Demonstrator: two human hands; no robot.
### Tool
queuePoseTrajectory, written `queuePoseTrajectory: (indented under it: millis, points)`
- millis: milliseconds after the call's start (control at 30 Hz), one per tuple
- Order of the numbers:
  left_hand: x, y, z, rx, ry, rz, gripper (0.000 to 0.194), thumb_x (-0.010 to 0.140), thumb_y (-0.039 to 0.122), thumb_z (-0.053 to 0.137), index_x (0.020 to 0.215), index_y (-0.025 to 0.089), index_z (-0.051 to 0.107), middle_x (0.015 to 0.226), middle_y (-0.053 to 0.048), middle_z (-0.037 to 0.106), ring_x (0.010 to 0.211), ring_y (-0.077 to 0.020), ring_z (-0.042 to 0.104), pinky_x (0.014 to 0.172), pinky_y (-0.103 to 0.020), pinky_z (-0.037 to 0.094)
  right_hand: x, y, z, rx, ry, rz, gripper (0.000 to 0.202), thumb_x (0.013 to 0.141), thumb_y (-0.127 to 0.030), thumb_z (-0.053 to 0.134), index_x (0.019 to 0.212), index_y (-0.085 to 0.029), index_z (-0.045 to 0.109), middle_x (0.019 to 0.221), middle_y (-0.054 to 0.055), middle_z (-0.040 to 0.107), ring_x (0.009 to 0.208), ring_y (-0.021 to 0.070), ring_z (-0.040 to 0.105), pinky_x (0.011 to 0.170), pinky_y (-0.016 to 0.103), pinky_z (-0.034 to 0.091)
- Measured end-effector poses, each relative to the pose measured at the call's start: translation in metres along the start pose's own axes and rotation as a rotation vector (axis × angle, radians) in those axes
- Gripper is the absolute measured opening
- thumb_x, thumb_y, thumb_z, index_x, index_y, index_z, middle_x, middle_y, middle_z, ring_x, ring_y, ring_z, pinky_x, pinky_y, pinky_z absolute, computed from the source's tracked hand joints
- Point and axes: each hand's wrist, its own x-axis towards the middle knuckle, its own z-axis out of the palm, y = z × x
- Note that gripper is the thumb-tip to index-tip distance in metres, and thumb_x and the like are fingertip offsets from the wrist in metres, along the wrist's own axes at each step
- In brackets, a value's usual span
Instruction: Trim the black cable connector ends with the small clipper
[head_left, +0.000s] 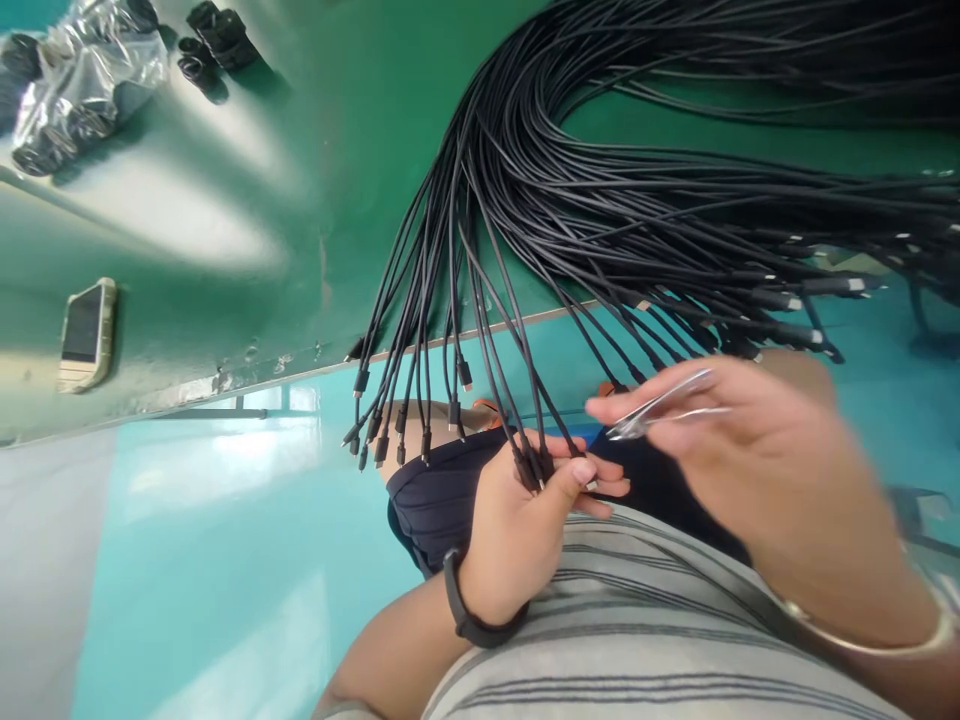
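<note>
Several black cable ends with connectors (531, 466) lie in my left hand (525, 520), whose thumb presses on one of them near the fingertips. My right hand (757, 450), slightly blurred, is just to the right and holds a pair of metal tweezers (660, 405) between thumb and fingers, its tip pointing left toward the held connectors without touching them. A large bundle of black cables (525, 150) curves over the green table. More connector ends (426, 445) hang over its front edge, left of my left hand, and others lie to the right.
The green table (337, 200) slants across the view. On it, at the left, are a phone (86, 335), a clear plastic bag with black items (90, 85) and loose black coils (219, 45). My legs in dark shorts (442, 490) are under the hanging cables.
</note>
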Motion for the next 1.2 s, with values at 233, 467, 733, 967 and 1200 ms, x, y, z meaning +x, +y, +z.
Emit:
queuePoseTrajectory:
  millis: [233, 467, 733, 967, 1200]
  points:
    - [0.0, 0.002, 0.003, 0.082, -0.023, 0.101, 0.026, 0.085, 0.027, 0.078, 0.087, 0.016, 0.054, 0.079, -0.004, 0.077, 0.073, -0.0184, 0.077, 0.059, -0.022, 0.062, 0.003, 0.014, 0.018, 0.331, -0.074, 0.094, 0.01, 0.085, -0.032, 0.076, 0.09, -0.026, 0.07, 0.09, 0.004, 0.075, 0.087, 0.0204, 0.074, 0.069, 0.029, 0.062]
    - [-0.001, -0.002, -0.001, 0.124, -0.085, 0.084, 0.021, 0.09, 0.025, 0.073, 0.103, 0.02, 0.057, 0.083, -0.002, 0.078, 0.075, -0.0175, 0.077, 0.064, -0.023, 0.063, -0.002, 0.009, 0.018, 0.334, -0.032, 0.124, 0.017, 0.083, -0.034, 0.078, 0.092, -0.024, 0.067, 0.096, 0.007, 0.076, 0.082, 0.0211, 0.073, 0.065, 0.032, 0.061]
    - [-0.002, 0.002, 0.0, 0.135, -0.088, 0.078, 0.04, 0.089, 0.022, 0.074, 0.121, 0.026, 0.05, 0.085, -0.001, 0.078, 0.074, -0.0189, 0.076, 0.064, -0.026, 0.063, -0.001, 0.008, 0.019, 0.326, 0.001, 0.172, 0.021, 0.08, -0.035, 0.081, 0.09, -0.023, 0.067, 0.085, 0.005, 0.073, 0.078, 0.0216, 0.072, 0.059, 0.031, 0.062]
    - [-0.002, 0.002, 0.0, 0.164, -0.073, 0.072, 0.039, 0.089, 0.025, 0.073, 0.12, 0.024, 0.05, 0.082, -0.003, 0.077, 0.073, -0.0217, 0.076, 0.064, -0.03, 0.064, -0.002, 0.012, 0.017, 0.307, -0.033, 0.202, 0.02, 0.083, -0.037, 0.079, 0.092, -0.024, 0.067, 0.085, 0.002, 0.07, 0.075, 0.0187, 0.068, 0.057, 0.028, 0.059]
    - [-0.002, 0.002, 0.001, 0.177, -0.056, 0.058, 0.041, 0.088, 0.026, 0.074, 0.121, 0.024, 0.049, 0.084, -0.004, 0.077, 0.074, -0.0228, 0.077, 0.065, -0.031, 0.064, -0.001, 0.015, 0.016, 0.239, -0.035, 0.225, 0.024, 0.082, -0.041, 0.078, 0.094, -0.024, 0.065, 0.082, 0.002, 0.069, 0.073, 0.0198, 0.068, 0.056, 0.03, 0.059]
